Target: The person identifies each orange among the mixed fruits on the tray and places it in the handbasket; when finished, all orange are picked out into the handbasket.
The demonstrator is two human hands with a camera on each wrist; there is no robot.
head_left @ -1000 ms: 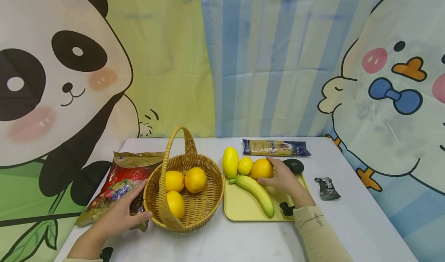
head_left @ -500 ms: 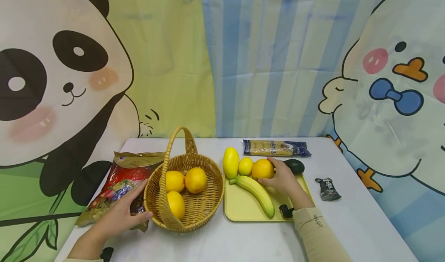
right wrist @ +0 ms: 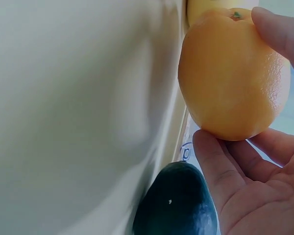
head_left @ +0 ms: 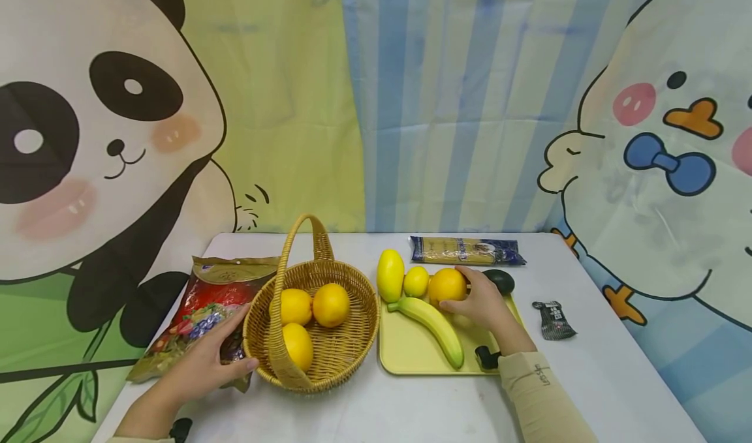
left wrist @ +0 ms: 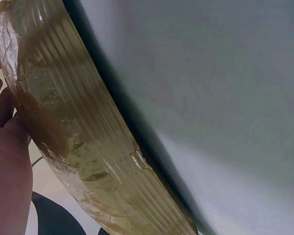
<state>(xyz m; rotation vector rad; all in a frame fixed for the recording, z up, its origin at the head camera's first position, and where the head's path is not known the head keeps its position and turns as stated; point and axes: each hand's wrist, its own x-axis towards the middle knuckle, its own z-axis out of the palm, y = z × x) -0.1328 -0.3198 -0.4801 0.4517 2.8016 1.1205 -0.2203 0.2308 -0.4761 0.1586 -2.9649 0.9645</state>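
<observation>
My right hand point(head_left: 484, 303) grips an orange point(head_left: 446, 285) over the back of the pale yellow tray point(head_left: 411, 355). In the right wrist view, thumb and fingertips pinch the orange point(right wrist: 232, 73) from opposite sides, close above the tray. Around it are a lemon point(head_left: 416, 281), a yellow mango-shaped fruit point(head_left: 390, 276), a banana point(head_left: 431, 325) and a dark green avocado-like fruit point(head_left: 499, 281). My left hand point(head_left: 202, 358), fingers extended and thumb spread, rests at the left side of a wicker basket point(head_left: 346, 351). Three oranges point(head_left: 331, 305) lie in the basket.
A shiny red and gold food bag point(head_left: 217, 286) lies left of the basket, partly under my left hand; its gold edge point(left wrist: 88, 127) fills much of the left wrist view. Behind the tray is a pasta packet point(head_left: 467, 250). A small black packet point(head_left: 553, 320) lies at right.
My right hand has shifted slightly to the right, and the orange has moved with it, a little away from the lemon. The left hand and basket have stayed still.
</observation>
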